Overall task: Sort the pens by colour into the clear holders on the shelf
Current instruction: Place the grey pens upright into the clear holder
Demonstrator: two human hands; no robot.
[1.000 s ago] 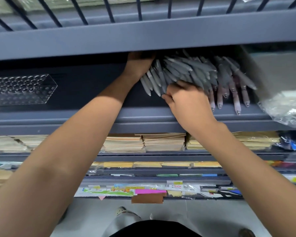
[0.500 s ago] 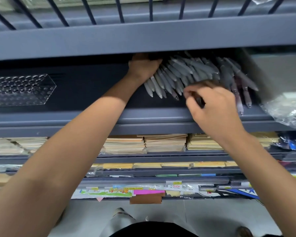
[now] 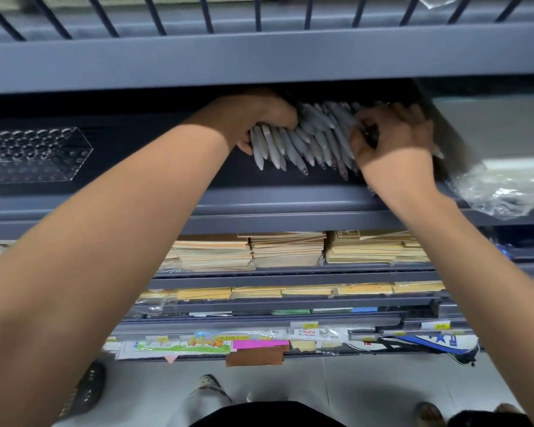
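A fanned bunch of grey pens (image 3: pixel 302 143) lies on the dark shelf (image 3: pixel 290 198), tips pointing toward me. My left hand (image 3: pixel 259 115) grips the bunch at its left end, fingers curled round several pens. My right hand (image 3: pixel 392 137) is curled over the right end of the bunch, its fingers pinching pens there and hiding them. An empty clear holder (image 3: pixel 31 155) with rows of round holes sits on the same shelf far to the left, apart from both hands.
The shelf above (image 3: pixel 259 60) overhangs the pens closely. A grey box (image 3: pixel 490 131) and a crumpled clear plastic bag (image 3: pixel 503 192) sit at the right. Lower shelves hold stacks of tan envelopes (image 3: pixel 287 248) and paper goods.
My right hand has moved right and deeper, from the front middle of the bunch to its right end, now covering the pinkish pens. My left hand now holds more of the bunch's left end.
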